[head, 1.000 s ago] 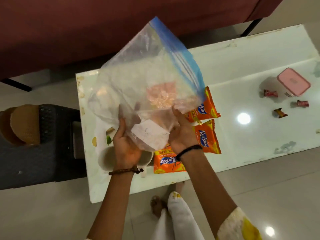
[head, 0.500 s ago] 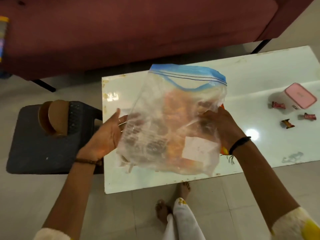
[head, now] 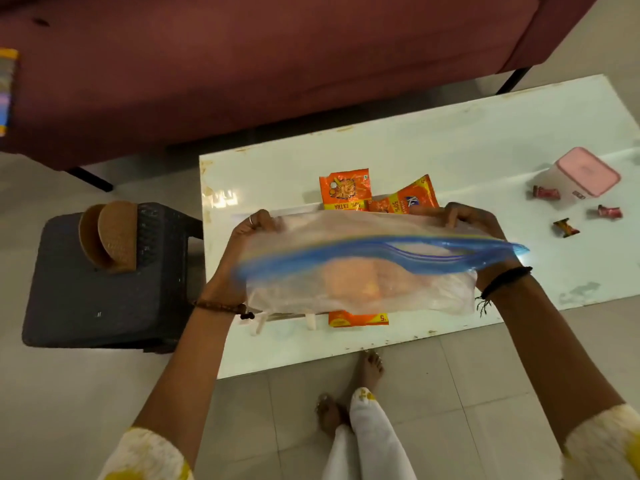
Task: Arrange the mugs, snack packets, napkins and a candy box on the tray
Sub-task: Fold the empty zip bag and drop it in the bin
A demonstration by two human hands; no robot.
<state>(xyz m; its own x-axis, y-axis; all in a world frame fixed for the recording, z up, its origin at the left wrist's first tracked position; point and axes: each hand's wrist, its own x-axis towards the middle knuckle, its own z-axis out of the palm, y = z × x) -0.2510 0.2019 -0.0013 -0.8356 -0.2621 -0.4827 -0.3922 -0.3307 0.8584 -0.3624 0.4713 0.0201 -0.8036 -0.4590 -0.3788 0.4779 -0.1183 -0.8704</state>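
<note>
- We hold a clear zip bag [head: 363, 271] flat above the white table [head: 485, 140], with its blue closure strip toward us.
- Our left hand [head: 249, 237] clamps the bag's left edge and our right hand [head: 471, 226] clamps the right edge; the hands are wide apart, probably to keep the bag stretched and level.
- Something orange shows blurred through the plastic; we cannot tell what it is.
- The orange snack packets [head: 377, 195] lie on the table just beyond the bag, and another one peeks out below its near edge.
- The pink-lidded candy box [head: 585, 171] stands on the table far right of the bag, with loose candies [head: 568, 227] near it.
- The tray and mugs seem hidden under the bag, so we judge the arranging as not finished.
</note>
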